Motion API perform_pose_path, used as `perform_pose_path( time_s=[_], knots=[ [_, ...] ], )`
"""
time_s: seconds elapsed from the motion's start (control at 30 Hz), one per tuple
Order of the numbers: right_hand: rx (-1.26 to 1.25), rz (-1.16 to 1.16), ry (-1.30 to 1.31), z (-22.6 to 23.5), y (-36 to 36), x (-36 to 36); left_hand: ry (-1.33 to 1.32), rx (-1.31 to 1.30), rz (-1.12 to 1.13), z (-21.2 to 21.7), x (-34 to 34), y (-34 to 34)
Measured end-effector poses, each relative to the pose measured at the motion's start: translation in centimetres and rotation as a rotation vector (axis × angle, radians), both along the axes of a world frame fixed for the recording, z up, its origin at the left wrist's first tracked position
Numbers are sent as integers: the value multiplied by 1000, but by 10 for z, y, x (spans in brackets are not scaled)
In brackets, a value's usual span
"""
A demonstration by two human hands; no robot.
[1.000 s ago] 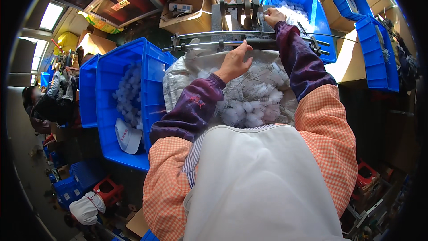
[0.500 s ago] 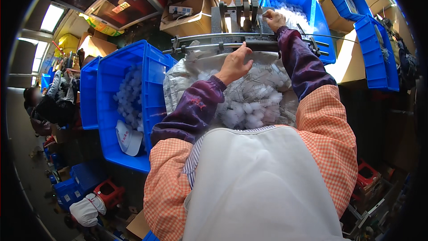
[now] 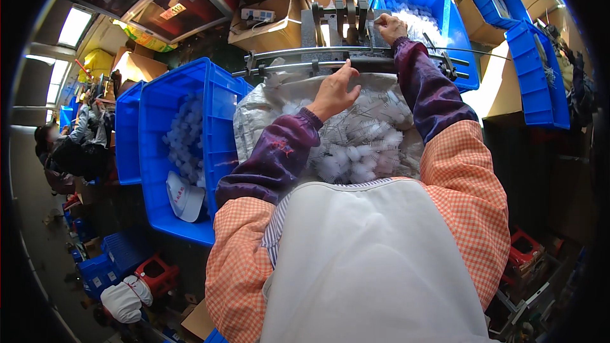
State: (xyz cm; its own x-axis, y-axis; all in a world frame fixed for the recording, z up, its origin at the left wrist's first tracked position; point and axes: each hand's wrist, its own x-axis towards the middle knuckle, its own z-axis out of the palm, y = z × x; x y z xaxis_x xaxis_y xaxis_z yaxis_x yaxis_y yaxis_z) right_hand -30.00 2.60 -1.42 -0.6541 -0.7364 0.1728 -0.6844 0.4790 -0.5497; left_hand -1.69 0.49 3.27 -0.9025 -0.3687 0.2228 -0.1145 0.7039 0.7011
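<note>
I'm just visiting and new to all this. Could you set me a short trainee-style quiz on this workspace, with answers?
1. Multiple choice: where does the white cap lie?
A) on the red stool
B) in the large blue bin on the person's left
C) on the metal rail

2. True or false: a glove covers the left hand.

3. Short answer: which hand reaches farther forward, the left or the right hand?

Key:
1. B, beside a heap of small white pieces.
2. False; that hand is bare.
3. The right hand, up at the dark machine.
</note>
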Motion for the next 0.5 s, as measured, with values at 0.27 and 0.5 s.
perform_pose_path(
  time_s=[0.27,0.5],
  knots=[
    [-135,-8,330,27,24,36,197,-116,99,-10,-2,-4],
    [-406,199,-139,54,69,92,209,484,219,11,-23,-16]
  ],
)
